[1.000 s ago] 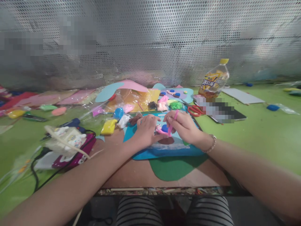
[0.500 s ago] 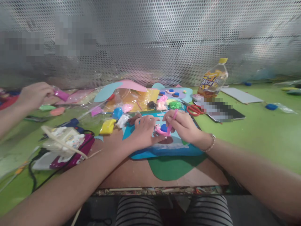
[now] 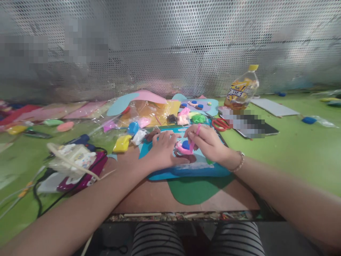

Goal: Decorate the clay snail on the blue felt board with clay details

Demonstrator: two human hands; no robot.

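Between my two hands lies a blue picture board [image 3: 170, 174] with pale cloud shapes and a brown patch. On it is a figure of pink clay [image 3: 183, 150] with a blue piece [image 3: 185, 144] above its curve. My right hand [image 3: 206, 142] is closed around a pink modelling tool [image 3: 195, 138], its lower end touching or very near the pink clay. My left hand [image 3: 166, 149] lies flat on the board, fingers spread, thumb just below the pink clay. Under the board sit a green sheet [image 3: 199, 192] and a brown board [image 3: 144, 199].
Clay packets, a yellow one [image 3: 122, 143] among them, lie beyond my left hand. Red-handled scissors [image 3: 221, 124], a phone [image 3: 250, 125] and a drink bottle [image 3: 241, 90] stand to the right. Cables and a purple case [image 3: 93, 170] are at left. A perforated metal panel [image 3: 170, 49] rises behind.
Another person's hand with a purple packet has left the view at the left. My left thumb has drawn slightly down and away from the pink clay. My right hand looks almost unmoved.
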